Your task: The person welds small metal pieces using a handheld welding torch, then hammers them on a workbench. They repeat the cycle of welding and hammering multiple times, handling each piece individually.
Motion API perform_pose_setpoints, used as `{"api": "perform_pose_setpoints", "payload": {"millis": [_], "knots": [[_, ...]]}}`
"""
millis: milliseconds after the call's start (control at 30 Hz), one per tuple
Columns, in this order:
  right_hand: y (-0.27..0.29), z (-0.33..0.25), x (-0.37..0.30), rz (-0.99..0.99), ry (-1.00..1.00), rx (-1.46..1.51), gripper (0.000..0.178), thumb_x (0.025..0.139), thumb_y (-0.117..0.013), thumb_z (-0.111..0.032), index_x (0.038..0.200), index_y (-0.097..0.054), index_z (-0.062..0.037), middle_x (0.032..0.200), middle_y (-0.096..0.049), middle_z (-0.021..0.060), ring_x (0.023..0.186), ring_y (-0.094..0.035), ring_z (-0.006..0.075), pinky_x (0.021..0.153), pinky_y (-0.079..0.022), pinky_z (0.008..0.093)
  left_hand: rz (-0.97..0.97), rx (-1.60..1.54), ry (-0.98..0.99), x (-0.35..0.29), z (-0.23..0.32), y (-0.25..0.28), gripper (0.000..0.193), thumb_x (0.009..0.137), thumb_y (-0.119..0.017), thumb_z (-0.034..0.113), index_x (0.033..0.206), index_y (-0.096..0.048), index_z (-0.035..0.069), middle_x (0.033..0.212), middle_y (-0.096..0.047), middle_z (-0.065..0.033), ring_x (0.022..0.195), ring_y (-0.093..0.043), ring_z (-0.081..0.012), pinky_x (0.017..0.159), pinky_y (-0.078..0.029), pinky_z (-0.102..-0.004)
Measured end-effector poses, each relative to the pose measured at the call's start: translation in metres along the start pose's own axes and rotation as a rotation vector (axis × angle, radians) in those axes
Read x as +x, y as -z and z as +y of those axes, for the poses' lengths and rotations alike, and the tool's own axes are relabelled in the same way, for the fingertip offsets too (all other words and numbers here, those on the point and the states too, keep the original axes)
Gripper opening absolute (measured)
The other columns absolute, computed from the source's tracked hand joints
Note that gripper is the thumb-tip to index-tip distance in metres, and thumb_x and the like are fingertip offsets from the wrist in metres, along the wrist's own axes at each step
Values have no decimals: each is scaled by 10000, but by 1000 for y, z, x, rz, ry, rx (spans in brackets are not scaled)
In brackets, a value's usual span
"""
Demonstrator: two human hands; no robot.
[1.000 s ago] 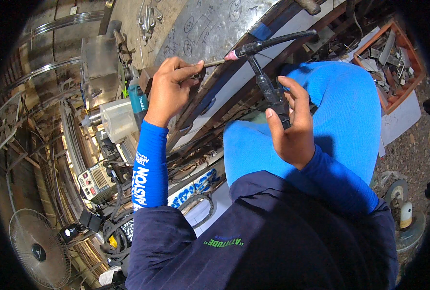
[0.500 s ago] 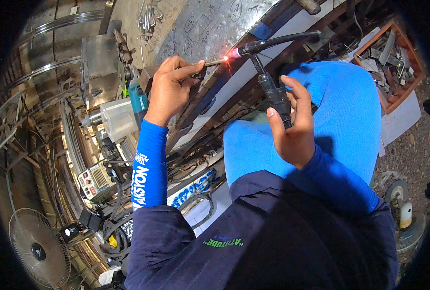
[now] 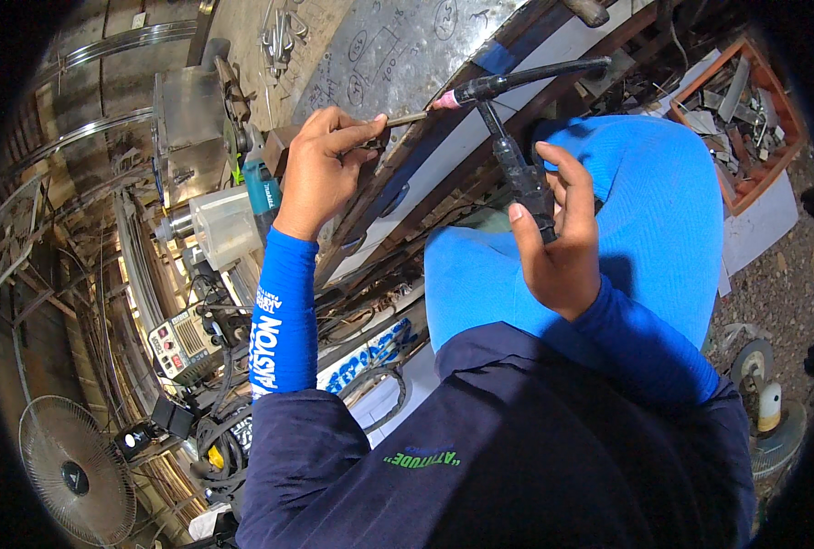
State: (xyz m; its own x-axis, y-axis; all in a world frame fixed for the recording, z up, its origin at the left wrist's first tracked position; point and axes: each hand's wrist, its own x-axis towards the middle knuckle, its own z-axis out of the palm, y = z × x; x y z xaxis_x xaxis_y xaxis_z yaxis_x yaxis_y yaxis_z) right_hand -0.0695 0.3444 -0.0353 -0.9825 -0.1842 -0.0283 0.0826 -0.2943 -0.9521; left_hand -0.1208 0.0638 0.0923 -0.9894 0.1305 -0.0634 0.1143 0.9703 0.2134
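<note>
My right hand (image 3: 562, 252) is closed around the black handle of a TIG welding torch (image 3: 515, 169). The torch's pink nozzle (image 3: 444, 101) points left, and no glow shows at it. Between thumb and fingers, my left hand (image 3: 323, 174) pinches a short, thin metal strip (image 3: 408, 118). The strip's far end lies close by the nozzle, at the workbench edge; whether the two touch I cannot tell. Beyond them a grey metal sheet (image 3: 370, 59) with handwritten marks covers part of the bench. My blue-clothed knee (image 3: 649, 174) is beneath and beside the torch hand.
A teal power tool (image 3: 262, 190) sits left of my left wrist. Several wrenches (image 3: 279, 41) lie on the bench. At the right stands an orange crate (image 3: 765, 190) of metal scraps. A control box (image 3: 183, 343), cables (image 3: 224, 439) and a fan (image 3: 76, 476) are at lower left.
The bright glow and sparks at the torch nozzle have gone out. My right hand and the torch have shifted slightly to the right; my left hand holds its place.
</note>
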Motion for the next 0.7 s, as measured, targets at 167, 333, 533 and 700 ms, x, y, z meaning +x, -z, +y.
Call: {"api": "perform_pose_setpoints", "payload": {"millis": [167, 333, 533, 700], "knots": [[1, 2, -2, -21, 15, -26, 636, 975, -640, 34, 1577, -440, 1, 1256, -684, 240, 1005, -701, 255, 906, -576, 375, -4, 12, -6, 1, -1, -1, 502, 746, -854, -71, 1198, -864, 149, 893, -675, -95, 862, -639, -290, 810, -544, -407], [0, 3, -3, -27, 11, -12, 631, 981, -637, 21, 1579, -438, 3, 1259, -687, 245, 997, -703, 252, 897, -575, 372, -22, 29, 12, 0, 0, 0, 516, 753, -834, -109, 1218, -856, 116, 939, -699, -91, 889, -670, -259, 827, -557, -367], [-1, 1, -2, -30, 8, 5, 634, 984, -635, 20, 1582, -426, 3, 1242, -688, 240, 994, -699, 246, 888, -575, 371, -27, 40, -3, 0, 1, 2, 516, 761, -825, -124, 1224, -853, 101, 962, -711, -93, 916, -688, -247, 847, -565, -356], [-1, 0, -2, -42, 0, -13, 628, 988, -633, 19, 1579, -424, 5, 1237, -685, 235, 992, -695, 242, 893, -574, 369, -14, 26, 3, 0, 0, 0, 507, 759, -829, -109, 1211, -858, 117, 941, -703, -97, 896, -674, -264, 829, -557, -372]]}}
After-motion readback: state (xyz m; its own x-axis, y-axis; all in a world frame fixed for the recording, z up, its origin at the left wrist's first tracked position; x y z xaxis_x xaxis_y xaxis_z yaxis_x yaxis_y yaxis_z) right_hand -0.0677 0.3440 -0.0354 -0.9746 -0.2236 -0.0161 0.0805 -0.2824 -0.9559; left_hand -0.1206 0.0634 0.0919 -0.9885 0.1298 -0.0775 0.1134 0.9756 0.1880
